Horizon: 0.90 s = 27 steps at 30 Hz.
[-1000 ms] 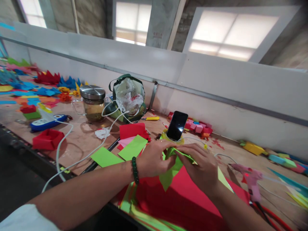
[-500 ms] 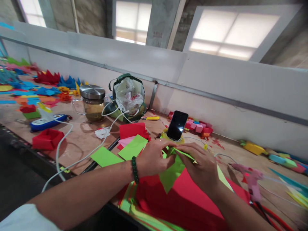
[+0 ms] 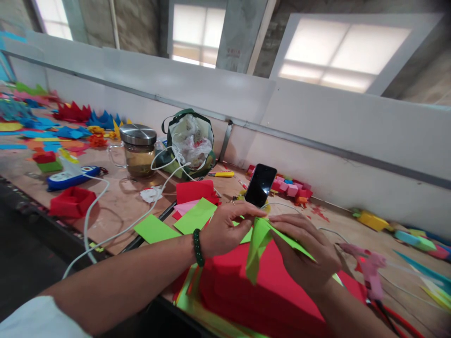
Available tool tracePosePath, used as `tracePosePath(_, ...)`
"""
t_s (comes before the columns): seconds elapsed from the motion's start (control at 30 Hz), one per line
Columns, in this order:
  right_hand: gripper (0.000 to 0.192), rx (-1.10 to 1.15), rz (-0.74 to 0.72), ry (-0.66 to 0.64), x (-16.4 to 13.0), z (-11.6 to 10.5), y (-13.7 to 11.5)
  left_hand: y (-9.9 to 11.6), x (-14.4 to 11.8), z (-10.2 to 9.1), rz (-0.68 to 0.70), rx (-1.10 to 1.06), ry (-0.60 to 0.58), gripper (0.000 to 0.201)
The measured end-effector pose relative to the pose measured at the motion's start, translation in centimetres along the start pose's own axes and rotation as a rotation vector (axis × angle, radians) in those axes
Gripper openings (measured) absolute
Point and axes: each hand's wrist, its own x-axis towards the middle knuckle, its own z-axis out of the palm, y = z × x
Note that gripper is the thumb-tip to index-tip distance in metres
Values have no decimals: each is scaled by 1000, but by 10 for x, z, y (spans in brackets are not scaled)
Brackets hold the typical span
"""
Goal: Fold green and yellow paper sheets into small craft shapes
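Note:
A folded sheet of bright green paper (image 3: 258,245) hangs between my hands above a stack of red sheets (image 3: 243,293). My left hand (image 3: 225,231), with a green bead bracelet at the wrist, pinches the paper's upper corner between thumb and fingers. On the other side, my right hand (image 3: 306,249) grips the paper's right flap, fingers on top and the thumb hidden beneath. One pointed flap droops toward the red stack. Left of my left wrist lie loose green paper pieces (image 3: 196,215), beside a red folded piece (image 3: 196,191).
A phone (image 3: 261,184) leans upright behind my hands. A pink glue gun (image 3: 369,267) with a lit red light stands at right. To the left are a lidded glass mug (image 3: 139,159), an open bag (image 3: 192,145), white cables and a red paper box (image 3: 73,202).
The green paper has turned, so its drooping flap looks narrower and a long folded edge shows along my right hand. My right hand has shifted slightly right.

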Motion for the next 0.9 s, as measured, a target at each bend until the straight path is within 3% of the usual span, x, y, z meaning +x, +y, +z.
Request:
tracePosePath(0.1, 35, 47, 48, 46, 3, 1, -3, 4, 0, -4, 40, -77, -56, 22)
tracePosePath(0.2, 33, 73, 79, 48, 4, 1, -4, 10, -1, -5, -36, -138, -101, 23)
tracePosePath(0.3, 31, 15, 45, 11, 3, -1, -3, 14, -1, -3, -64, -85, -94, 28)
tracePosePath(0.53, 26, -33, 7, -49, 2, -3, 0, 19, 0, -3, -8, -44, -73, 17)
tracePosePath(0.67, 15, -26, 189, -127, 3, 2, 1, 18, 3, -4, -178, 59, -98, 24)
tracePosePath(0.77, 5, -12, 396, -252, 2, 5, 3, 8, 6, -2, -347, 101, -130, 14)
tracePosePath(0.9, 15, -41, 533, -364, -2, 10, 8, -10, 5, 2, -470, 104, -177, 16)
